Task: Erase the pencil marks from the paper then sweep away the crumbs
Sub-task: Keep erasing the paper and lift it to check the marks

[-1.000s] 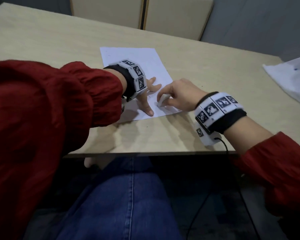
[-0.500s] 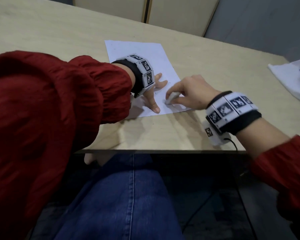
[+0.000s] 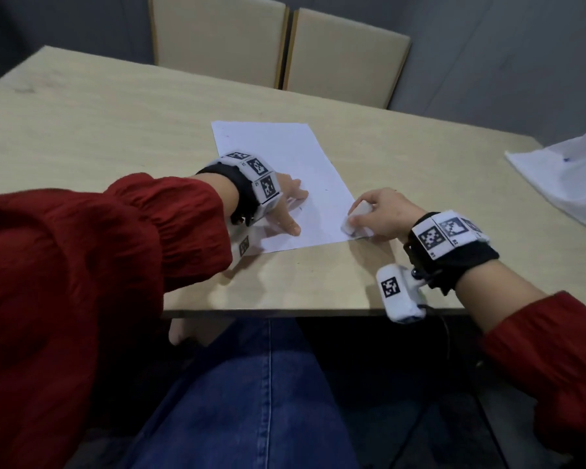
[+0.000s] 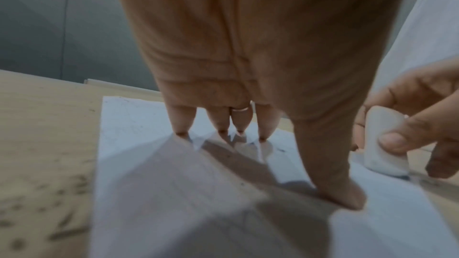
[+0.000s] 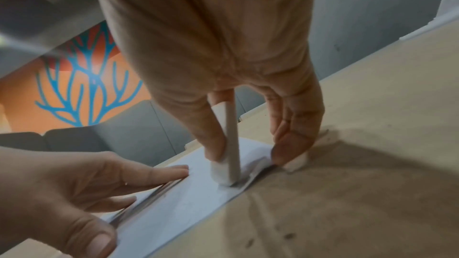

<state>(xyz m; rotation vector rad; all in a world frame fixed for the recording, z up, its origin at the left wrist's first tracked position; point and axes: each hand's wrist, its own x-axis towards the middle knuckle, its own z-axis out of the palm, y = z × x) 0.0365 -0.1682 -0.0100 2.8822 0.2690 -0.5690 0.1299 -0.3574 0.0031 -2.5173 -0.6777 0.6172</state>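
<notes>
A white sheet of paper [image 3: 278, 157] lies on the light wooden table [image 3: 115, 130]. My left hand [image 3: 286, 208] lies flat on the sheet's near left part, fingers spread and straight [image 4: 330, 174]. My right hand [image 3: 383, 214] pinches a white eraser [image 3: 356, 218] between thumb and fingers and holds it on end at the paper's near right corner [image 5: 229, 154]. The eraser [image 4: 382, 140] touches the sheet close to its edge. Faint pencil marks [image 3: 325, 190] show on the paper near the left fingers.
Dark eraser crumbs [image 4: 57, 229] lie on the table left of the sheet. A second white sheet or bag [image 3: 569, 170] sits at the table's right edge. Two beige chairs [image 3: 278, 52] stand beyond the far edge. My legs in jeans are under the near edge.
My right hand has moved the eraser rightward, from beside the left thumb to the paper's near right corner. The left hand has stayed pressed on the sheet.
</notes>
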